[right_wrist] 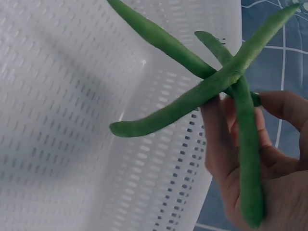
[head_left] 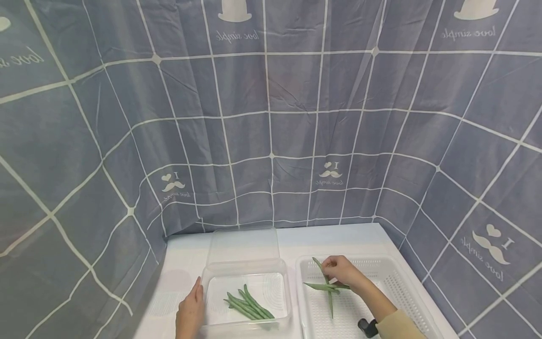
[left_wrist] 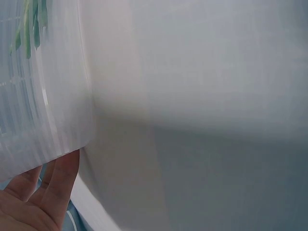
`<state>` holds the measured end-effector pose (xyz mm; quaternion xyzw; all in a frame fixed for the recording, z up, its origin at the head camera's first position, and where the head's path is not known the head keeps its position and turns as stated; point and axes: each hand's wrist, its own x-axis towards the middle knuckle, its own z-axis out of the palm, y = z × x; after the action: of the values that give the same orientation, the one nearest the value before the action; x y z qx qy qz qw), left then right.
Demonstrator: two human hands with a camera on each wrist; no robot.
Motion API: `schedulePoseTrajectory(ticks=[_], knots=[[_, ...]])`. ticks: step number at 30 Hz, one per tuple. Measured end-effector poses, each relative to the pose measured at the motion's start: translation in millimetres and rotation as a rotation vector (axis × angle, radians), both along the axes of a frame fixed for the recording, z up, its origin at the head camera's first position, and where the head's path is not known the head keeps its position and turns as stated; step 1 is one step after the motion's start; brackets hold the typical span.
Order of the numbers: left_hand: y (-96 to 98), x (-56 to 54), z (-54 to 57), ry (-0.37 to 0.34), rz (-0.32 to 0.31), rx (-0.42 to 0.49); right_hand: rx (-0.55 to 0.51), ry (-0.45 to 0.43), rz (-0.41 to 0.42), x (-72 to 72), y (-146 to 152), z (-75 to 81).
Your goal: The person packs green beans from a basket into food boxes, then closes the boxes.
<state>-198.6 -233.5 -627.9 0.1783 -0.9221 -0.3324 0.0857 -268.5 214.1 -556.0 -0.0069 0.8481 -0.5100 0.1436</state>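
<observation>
A clear plastic container (head_left: 241,267) stands on the table with several green beans (head_left: 250,306) lying inside it. My left hand (head_left: 191,308) rests against its left wall, fingers extended; in the left wrist view the fingertips (left_wrist: 67,168) touch the container's lower edge. Over the white perforated basket (head_left: 398,282) to the right, my right hand (head_left: 342,270) pinches three crossed green beans (right_wrist: 192,96) between thumb and fingers. The basket's mesh wall fills much of the right wrist view. Part of the basket is hidden under the right forearm.
A clear lid-like sheet (head_left: 243,242) lies behind the container. Blue-grey checked curtains (head_left: 271,132) close off the back and both sides. A black device (head_left: 367,328) sits at the right wrist. The table (head_left: 182,249) has a pale patterned cover.
</observation>
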Motion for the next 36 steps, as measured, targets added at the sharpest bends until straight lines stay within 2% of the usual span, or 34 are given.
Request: schedulePoseTrajectory(ticks=[6, 13, 22, 36], knots=[[1.2, -0.9, 0.5, -0.009, 0.005, 0.000, -0.106, 0.067, 0.062, -1.2, 4.2, 0.7], [0.5, -0.9, 1.9, -0.008, 0.003, -0.002, -0.155, 0.104, 0.062, -2.0, 7.7, 5.3], [1.4, -0.2, 0.7, -0.028, 0.006, 0.007, -0.178, 0.100, -0.001, -7.0, 4.8, 17.6], [1.3, 0.5, -0.6, -0.019, 0.016, 0.009, -0.247, 0.060, 0.065, -13.2, -13.0, 38.5]])
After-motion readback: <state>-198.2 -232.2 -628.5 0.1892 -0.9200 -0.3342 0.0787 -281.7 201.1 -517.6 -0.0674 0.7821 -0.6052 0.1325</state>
